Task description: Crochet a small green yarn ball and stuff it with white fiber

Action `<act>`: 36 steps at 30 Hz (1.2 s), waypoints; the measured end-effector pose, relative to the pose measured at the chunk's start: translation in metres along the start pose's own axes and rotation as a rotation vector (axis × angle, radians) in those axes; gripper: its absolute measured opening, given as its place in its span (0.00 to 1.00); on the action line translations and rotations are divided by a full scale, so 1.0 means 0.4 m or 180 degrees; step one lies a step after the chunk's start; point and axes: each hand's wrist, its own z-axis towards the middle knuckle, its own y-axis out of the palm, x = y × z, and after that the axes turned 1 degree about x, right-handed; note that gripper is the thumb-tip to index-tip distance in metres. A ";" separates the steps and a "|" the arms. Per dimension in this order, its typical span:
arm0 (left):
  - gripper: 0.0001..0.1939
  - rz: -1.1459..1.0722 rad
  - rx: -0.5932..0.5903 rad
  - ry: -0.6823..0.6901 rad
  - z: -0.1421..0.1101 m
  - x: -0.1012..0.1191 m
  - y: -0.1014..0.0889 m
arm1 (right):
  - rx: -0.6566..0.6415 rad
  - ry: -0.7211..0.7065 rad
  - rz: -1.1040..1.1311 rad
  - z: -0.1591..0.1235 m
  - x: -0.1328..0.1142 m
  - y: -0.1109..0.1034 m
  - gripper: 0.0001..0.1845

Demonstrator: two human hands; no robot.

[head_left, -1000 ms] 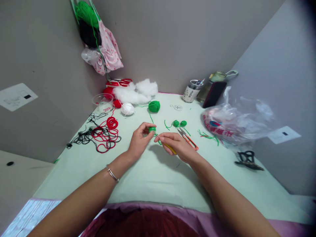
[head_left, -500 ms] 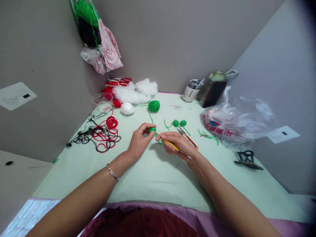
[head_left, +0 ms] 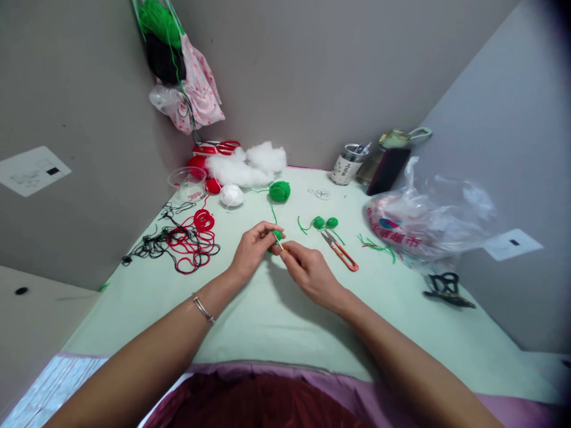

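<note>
My left hand (head_left: 252, 249) pinches a small green crochet piece (head_left: 277, 235) between thumb and fingers. A green strand runs from it up to a ball of green yarn (head_left: 279, 191). My right hand (head_left: 307, 267) is closed around a crochet hook (head_left: 279, 242), whose metal shaft points up and left against the green piece; its yellow handle is mostly hidden in my fingers. Just right of my hands lie two small green crocheted balls (head_left: 318, 223) with loose tails. Orange-handled scissors (head_left: 341, 252) rest beside my right hand.
Tangled black and red yarn (head_left: 187, 238) lies on the left. White stuffing (head_left: 243, 166), a white yarn ball (head_left: 231, 195) and a clear tub (head_left: 187, 181) sit behind. A pen tin (head_left: 348, 165), a phone (head_left: 389, 171), a plastic bag (head_left: 423, 217) and a black hair clip (head_left: 447, 290) are to the right.
My right hand has turned and closed in on the green piece, so the hook stands steeper and its yellow handle is now largely covered. My left hand keeps its pinch.
</note>
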 end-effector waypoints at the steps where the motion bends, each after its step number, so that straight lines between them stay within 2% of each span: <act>1: 0.08 -0.0016 0.0057 0.0026 -0.001 -0.002 0.002 | -0.0140 0.0162 0.0374 0.005 0.002 -0.009 0.11; 4: 0.10 -0.0017 0.0278 0.0193 -0.005 -0.009 0.009 | -0.0694 0.0784 0.1716 0.024 0.010 -0.043 0.13; 6: 0.11 0.0045 0.0359 0.0313 -0.007 -0.013 0.010 | -0.0960 0.1112 0.2335 0.031 0.019 -0.063 0.13; 9: 0.11 0.0172 0.0384 0.0407 -0.003 -0.017 0.004 | -0.1444 0.1293 0.2645 0.029 0.028 -0.077 0.13; 12: 0.11 0.0284 0.0429 0.0452 0.005 -0.019 -0.008 | -0.1942 0.1221 0.2534 0.019 0.026 -0.072 0.14; 13: 0.11 0.0324 0.0442 0.0476 0.007 -0.020 -0.011 | -0.1891 0.1131 0.2470 0.017 0.023 -0.070 0.14; 17: 0.11 0.0497 0.0412 0.0578 0.003 -0.020 -0.010 | -0.1032 0.0739 0.2193 0.021 0.016 -0.070 0.15; 19: 0.10 0.0566 0.0366 0.0606 -0.003 -0.019 -0.005 | -0.0787 0.0702 0.1997 0.025 0.018 -0.072 0.16; 26: 0.09 0.0698 0.0270 0.0589 -0.011 -0.018 0.002 | -0.0747 0.0719 0.1558 0.026 0.027 -0.062 0.16; 36: 0.12 0.0646 0.0018 0.0519 -0.021 0.001 -0.003 | -0.0623 0.0879 0.1921 0.031 0.025 -0.068 0.15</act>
